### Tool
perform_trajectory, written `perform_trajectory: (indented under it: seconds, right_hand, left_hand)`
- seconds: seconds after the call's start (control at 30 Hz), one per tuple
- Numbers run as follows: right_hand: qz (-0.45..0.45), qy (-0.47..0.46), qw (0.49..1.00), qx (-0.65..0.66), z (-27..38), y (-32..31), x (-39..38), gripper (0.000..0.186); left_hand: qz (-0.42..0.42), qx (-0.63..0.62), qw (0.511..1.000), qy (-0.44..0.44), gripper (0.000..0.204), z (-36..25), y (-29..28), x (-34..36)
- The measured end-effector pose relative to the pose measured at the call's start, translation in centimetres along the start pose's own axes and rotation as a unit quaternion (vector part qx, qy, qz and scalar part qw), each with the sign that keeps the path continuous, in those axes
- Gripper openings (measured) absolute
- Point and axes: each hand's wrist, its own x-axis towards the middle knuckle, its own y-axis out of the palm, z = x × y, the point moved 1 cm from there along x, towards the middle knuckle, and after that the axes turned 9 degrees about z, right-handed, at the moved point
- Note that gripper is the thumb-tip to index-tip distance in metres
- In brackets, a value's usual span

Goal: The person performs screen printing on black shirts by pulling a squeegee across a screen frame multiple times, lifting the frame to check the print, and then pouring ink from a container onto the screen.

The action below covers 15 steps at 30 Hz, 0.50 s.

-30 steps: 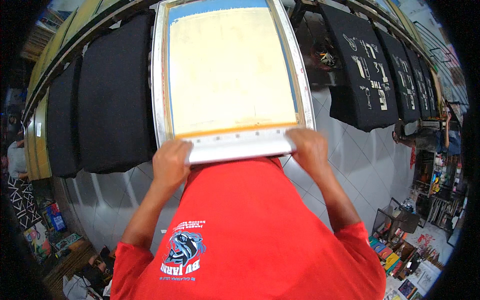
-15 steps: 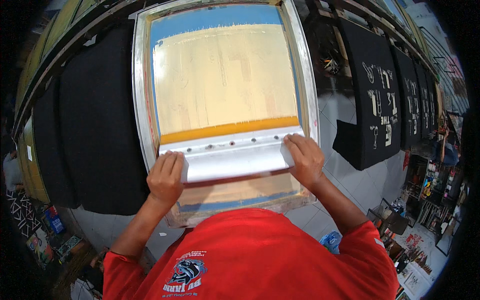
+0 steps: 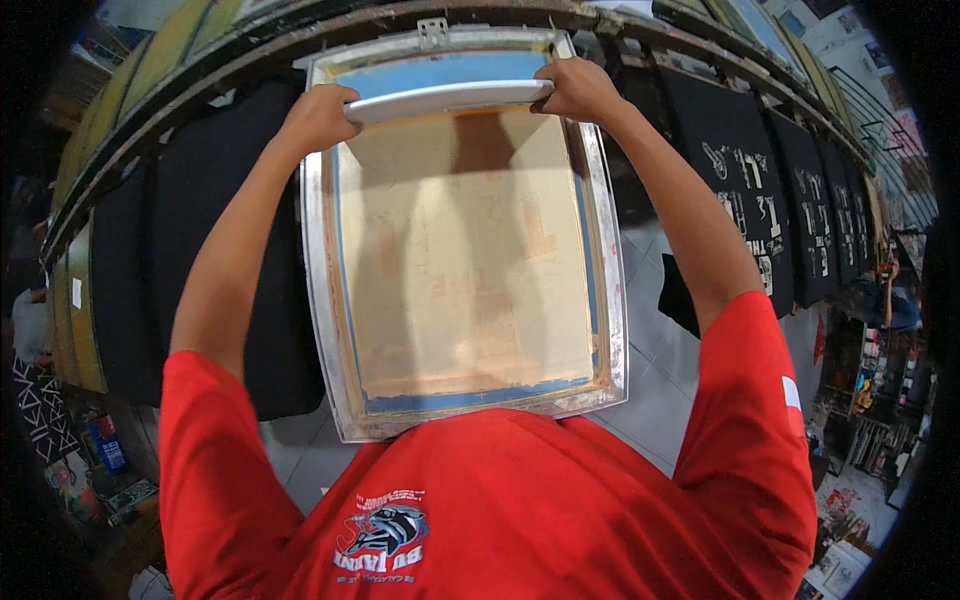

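A wide pale squeegee [image 3: 450, 98] lies crosswise near the far end of a screen-printing frame [image 3: 320, 290]. My left hand [image 3: 318, 118] grips its left end, and my right hand [image 3: 580, 92] is closed round its right end. Both arms stretch far forward. Within the metal frame, the cream-coloured mesh [image 3: 460, 270] has blue edging at the borders. Faint orange-brown traces of a design show through the mesh, and the shadow of my arms and body falls over it. The squeegee's blade edge is mostly hidden beneath its holder.
Black shirts on boards [image 3: 225, 260] stand to the left. On the right hang black shirts with pale prints [image 3: 735, 190]. A dark rail with a metal hinge clamp [image 3: 432, 32] runs behind the frame. Shelves with small goods [image 3: 880, 385] stand at far right.
Both hands have carried the squeegee from the near part of the screen to its far end. The holder has tilted, and the mesh behind it is now exposed.
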Motion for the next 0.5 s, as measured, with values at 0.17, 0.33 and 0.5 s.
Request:
perform_trajectory:
  seconds: [0.17, 0.33, 0.5]
  right_hand:
    - [-0.025, 0.005, 1.000, -0.002, 3.7, -4.5, -8.4, 0.027]
    - [-0.050, 0.017, 0.995, 0.091, 12.0, -0.9, -26.5, 0.022]
    - [-0.016, 0.048, 0.990, 0.130, 19.4, 2.7, -37.0, 0.027]
  left_hand:
    - [-0.020, -0.033, 0.999, -0.013, 0.021, -5.5, -3.1, -7.8]
    - [0.013, -0.047, 0.999, 0.007, 0.025, -14.5, 0.4, -23.7]
    - [0.039, -0.107, 0.993, 0.026, 0.033, -20.2, 4.2, -34.1]
